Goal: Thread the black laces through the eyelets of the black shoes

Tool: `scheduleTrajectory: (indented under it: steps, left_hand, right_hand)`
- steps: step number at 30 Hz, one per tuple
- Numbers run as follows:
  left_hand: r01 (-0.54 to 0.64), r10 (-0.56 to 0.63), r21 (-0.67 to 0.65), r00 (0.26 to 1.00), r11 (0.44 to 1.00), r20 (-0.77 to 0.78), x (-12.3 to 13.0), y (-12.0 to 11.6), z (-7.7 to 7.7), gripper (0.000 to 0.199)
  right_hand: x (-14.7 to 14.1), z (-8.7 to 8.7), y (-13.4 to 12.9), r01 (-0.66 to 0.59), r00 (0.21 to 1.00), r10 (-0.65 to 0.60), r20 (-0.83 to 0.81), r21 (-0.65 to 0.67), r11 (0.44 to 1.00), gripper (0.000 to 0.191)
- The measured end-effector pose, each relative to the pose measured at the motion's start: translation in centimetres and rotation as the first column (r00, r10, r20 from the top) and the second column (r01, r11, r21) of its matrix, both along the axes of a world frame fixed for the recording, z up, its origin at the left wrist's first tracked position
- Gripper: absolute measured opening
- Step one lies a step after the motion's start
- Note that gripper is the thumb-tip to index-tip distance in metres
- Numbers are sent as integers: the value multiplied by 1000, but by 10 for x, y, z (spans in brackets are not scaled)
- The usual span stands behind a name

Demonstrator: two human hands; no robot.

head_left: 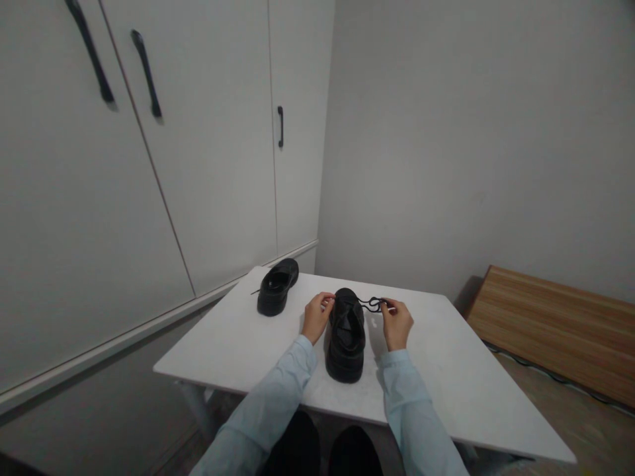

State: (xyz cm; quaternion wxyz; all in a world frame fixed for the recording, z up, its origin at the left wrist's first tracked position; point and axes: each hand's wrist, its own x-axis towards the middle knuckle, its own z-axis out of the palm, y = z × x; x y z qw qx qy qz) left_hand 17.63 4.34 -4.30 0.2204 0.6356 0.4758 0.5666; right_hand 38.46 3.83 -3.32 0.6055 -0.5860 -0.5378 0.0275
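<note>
Right hand: we see our right hand with thumb and fingertips pinching the looped black lace out to the shoe's right.
Left hand: our left hand curls beside the shoe's left side near the toe, thumb and finger close together; we cannot tell whether it pinches anything.
Near shoe: the black shoe stands upright between our hands on the white table, heel towards us. We judge it fairly light, stiff in the sole, not fragile; the heel or side should give firm hold.
Lace feel: probably soft and limp, best gripped near its ends.
Other shoe: the second shoe stands farther left, well apart, obstructing nothing.
Beyond: pale cabinet left, wooden board right.
</note>
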Motion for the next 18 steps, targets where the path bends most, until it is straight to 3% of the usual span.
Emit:
scheduleTrajectory:
  steps: [5, 11, 15, 18]
  left_hand:
    - [-4, 4, 5, 1000, 1000, -25, 0, 4, -3, 16]
    - [20, -19, -31, 999, 999, 34, 1, 6, -2, 14]
    - [39, -32, -79, 995, 996, 95, 1, 10, -4, 12]
    - [56, -38, -116, 988, 992, 149, 1, 15, -7, 10]
  right_hand:
    - [2, -12, 9, -6, 994, 17, 110, -99, 995, 32]
    - [1, -24, 16, -176, 978, 194, 72, -204, 963, 48]
    - [-1, -16, 8, -101, 971, 135, 197, -175, 979, 46]
    - [-5, -6, 2, -125, 973, 152, 172, -159, 979, 37]
